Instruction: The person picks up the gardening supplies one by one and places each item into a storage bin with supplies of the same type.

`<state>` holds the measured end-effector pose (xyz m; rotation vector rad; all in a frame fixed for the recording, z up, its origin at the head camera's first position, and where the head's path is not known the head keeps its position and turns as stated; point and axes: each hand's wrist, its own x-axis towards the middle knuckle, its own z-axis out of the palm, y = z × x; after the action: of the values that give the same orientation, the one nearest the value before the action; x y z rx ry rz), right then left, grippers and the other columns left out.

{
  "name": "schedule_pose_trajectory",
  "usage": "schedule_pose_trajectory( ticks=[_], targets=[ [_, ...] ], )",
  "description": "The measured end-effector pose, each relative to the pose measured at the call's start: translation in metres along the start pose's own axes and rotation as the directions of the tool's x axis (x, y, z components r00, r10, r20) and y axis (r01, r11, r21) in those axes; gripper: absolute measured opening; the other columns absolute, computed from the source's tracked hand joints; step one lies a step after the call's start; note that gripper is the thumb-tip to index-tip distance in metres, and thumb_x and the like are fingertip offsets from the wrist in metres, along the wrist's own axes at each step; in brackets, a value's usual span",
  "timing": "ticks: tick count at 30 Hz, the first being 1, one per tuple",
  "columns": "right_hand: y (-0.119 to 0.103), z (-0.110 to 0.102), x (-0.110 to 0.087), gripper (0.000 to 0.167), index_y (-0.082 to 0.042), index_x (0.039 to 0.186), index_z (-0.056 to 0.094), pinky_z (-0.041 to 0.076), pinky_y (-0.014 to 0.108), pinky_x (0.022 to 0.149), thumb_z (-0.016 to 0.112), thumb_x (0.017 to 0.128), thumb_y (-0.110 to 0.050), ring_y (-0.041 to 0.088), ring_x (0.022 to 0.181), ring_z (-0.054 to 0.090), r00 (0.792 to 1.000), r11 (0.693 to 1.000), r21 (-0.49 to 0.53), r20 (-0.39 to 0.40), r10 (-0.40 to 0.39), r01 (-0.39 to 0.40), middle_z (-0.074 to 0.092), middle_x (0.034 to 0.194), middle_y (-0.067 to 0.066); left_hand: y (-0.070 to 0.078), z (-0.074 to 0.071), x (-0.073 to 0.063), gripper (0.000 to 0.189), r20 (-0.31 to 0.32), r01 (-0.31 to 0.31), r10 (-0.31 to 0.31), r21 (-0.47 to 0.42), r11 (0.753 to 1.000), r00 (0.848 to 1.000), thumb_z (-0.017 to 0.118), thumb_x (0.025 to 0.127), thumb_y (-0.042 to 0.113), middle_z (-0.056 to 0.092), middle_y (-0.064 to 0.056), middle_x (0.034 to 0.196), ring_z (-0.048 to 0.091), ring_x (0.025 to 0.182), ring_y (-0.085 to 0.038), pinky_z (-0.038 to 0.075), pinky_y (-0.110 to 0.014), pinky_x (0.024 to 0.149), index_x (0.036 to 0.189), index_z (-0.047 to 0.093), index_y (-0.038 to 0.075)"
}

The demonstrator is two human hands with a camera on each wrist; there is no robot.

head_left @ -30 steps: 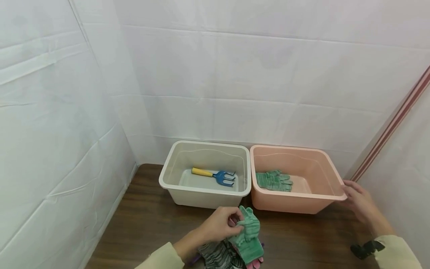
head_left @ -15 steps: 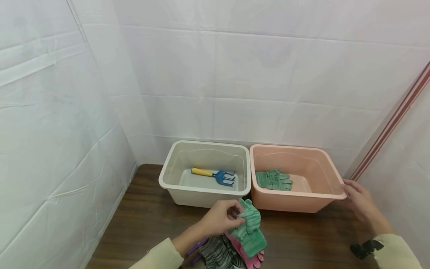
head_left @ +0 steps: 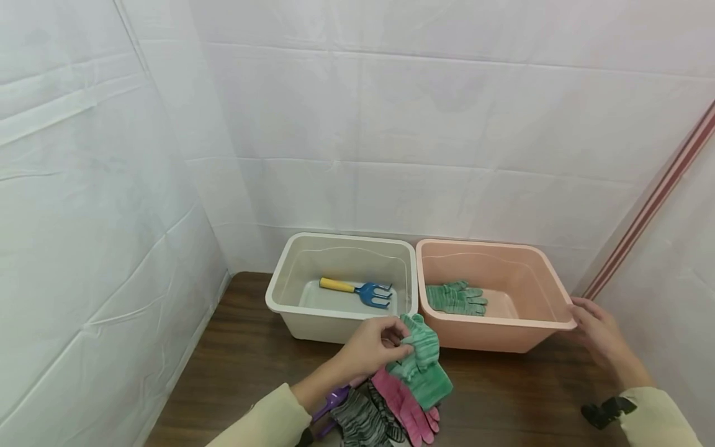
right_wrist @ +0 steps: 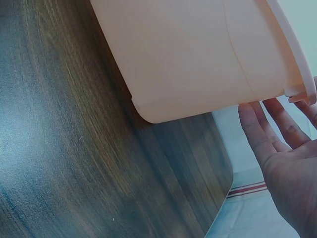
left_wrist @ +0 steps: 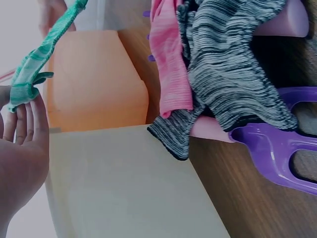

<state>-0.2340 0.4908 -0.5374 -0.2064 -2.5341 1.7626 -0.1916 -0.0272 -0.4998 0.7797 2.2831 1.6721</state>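
Head; white tub: hand fork; peach tub: green glove

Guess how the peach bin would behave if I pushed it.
The peach bin probably keeps its shape, as its walls look like moulded plastic. It seems fairly light, with only a green glove visible inside. Sitting level on the wooden table, it would likely slide rather than tip.

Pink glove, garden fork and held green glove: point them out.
Pink glove (left_wrist: 170, 58): left wrist view, middle of its visible length.
Garden fork (head_left: 365, 292): head view, base of its blue head.
Held green glove (head_left: 424, 349): head view, its striped middle.
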Motion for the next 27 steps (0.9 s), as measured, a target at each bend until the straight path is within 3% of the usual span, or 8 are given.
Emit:
schedule_pose_trajectory(
  ticks=[6,9,14,20,27],
  targets=[
    [-0.002,0.001,-0.001,0.048,0.009,0.14,0.048,0.065,0.035,0.077,0.054,0.112,-0.029,0.0,0.089,0.07,1.0,0.998,0.066,0.001,-0.003,0.003,0.063,0.102,-0.02,0.006,-0.002,0.007,0.016,-0.002,-0.012,0.012,0.014,1.0,1.0,0.081,0.095,0.016,0.07,0.005,0.101,0.068,0.092,-0.007,0.059,-0.024,0.081,0.108,0.072,0.013],
    [-0.003,0.0,-0.002,0.039,0.005,0.136,0.052,0.065,0.034,0.075,0.055,0.112,-0.026,0.001,0.088,0.07,1.0,0.994,0.113,0.002,-0.002,0.002,0.065,0.099,-0.021,0.011,-0.003,0.012,0.016,-0.014,-0.044,0.044,0.015,0.999,0.999,0.08,0.096,0.015,0.071,0.004,0.101,0.068,0.092,-0.008,0.059,-0.024,0.081,0.109,0.072,0.011],
    [-0.004,0.0,-0.002,0.033,-0.001,0.134,0.055,0.064,0.033,0.075,0.055,0.112,-0.026,0.0,0.087,0.07,1.0,0.996,0.094,-0.008,0.005,-0.004,0.065,0.098,-0.023,0.017,-0.006,0.02,0.016,-0.038,-0.108,0.109,0.021,0.994,0.993,0.079,0.096,0.012,0.072,-0.002,0.103,0.069,0.093,-0.01,0.059,-0.026,0.082,0.109,0.072,0.007],
    [-0.004,0.001,-0.003,0.041,0.005,0.138,0.052,0.064,0.033,0.075,0.054,0.112,-0.027,0.001,0.087,0.07,1.0,0.997,0.075,-0.009,0.007,-0.007,0.064,0.099,-0.023,0.023,-0.003,0.029,0.014,-0.066,-0.083,0.085,0.022,0.996,0.994,0.078,0.098,0.016,0.071,0.0,0.106,0.069,0.097,-0.01,0.059,-0.025,0.084,0.109,0.072,0.01],
    [-0.004,0.002,-0.005,0.029,-0.004,0.132,0.058,0.064,0.032,0.075,0.056,0.112,-0.024,0.002,0.088,0.071,1.0,0.985,0.171,0.006,-0.005,0.004,0.068,0.099,-0.021,0.029,-0.002,0.042,0.015,-0.09,-0.052,0.052,0.011,0.999,0.995,0.079,0.098,0.02,0.071,0.002,0.107,0.069,0.097,-0.011,0.058,-0.025,0.084,0.109,0.072,0.013]
  ],
)
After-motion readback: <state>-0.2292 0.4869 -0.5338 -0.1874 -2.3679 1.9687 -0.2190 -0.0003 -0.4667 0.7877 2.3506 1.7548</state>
